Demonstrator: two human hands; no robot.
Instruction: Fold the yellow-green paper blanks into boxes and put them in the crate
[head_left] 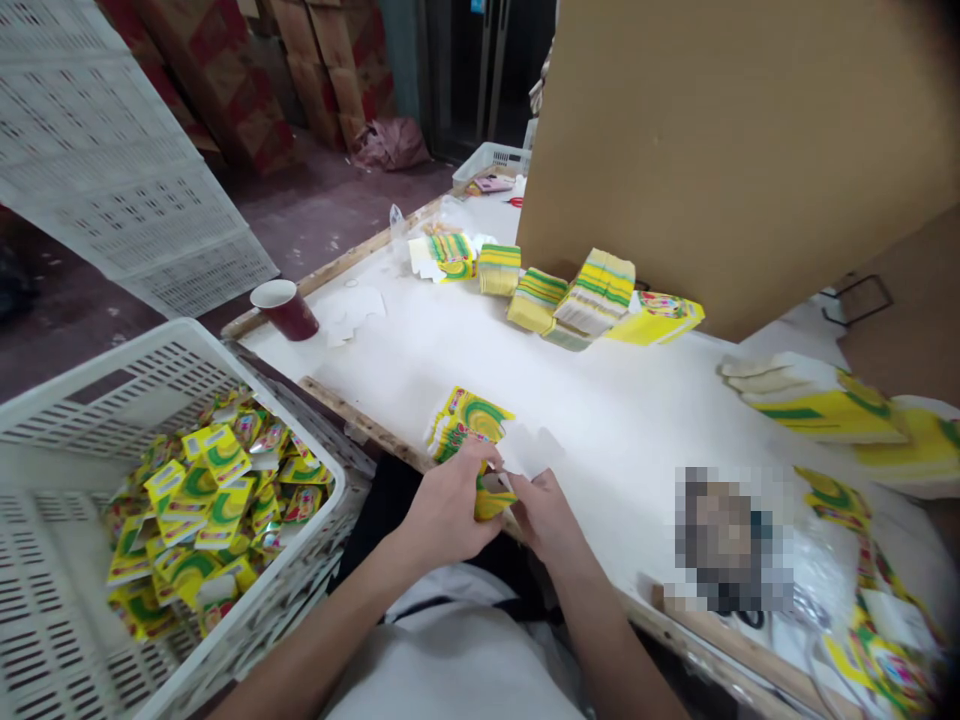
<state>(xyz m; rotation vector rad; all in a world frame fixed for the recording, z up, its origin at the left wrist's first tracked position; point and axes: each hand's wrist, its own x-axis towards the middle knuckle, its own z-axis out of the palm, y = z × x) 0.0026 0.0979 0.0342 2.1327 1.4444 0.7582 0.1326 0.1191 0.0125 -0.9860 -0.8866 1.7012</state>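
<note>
Close to my body, over the table's near edge, my left hand [454, 500] is closed around a small yellow printed carton [495, 498]. My right hand [549, 512] pinches the white edge of the same carton from the other side, thumb and fingers together. Part of the carton is hidden behind my fingers. Just beyond my left hand lies a fanned stack of flat yellow-and-green printed cartons [472, 415]. To the left, a white plastic basket [334, 490] holds a heap of small yellow packets [225, 475].
A dark red cup [289, 312] stands at the table's left edge. Bundled yellow-green cards [600, 288] line the back, below a large cardboard sheet [720, 150]. More yellow cartons [825, 405] lie at right, near clear plastic [817, 560] and a pixelated patch. White crates [150, 170] rise at left.
</note>
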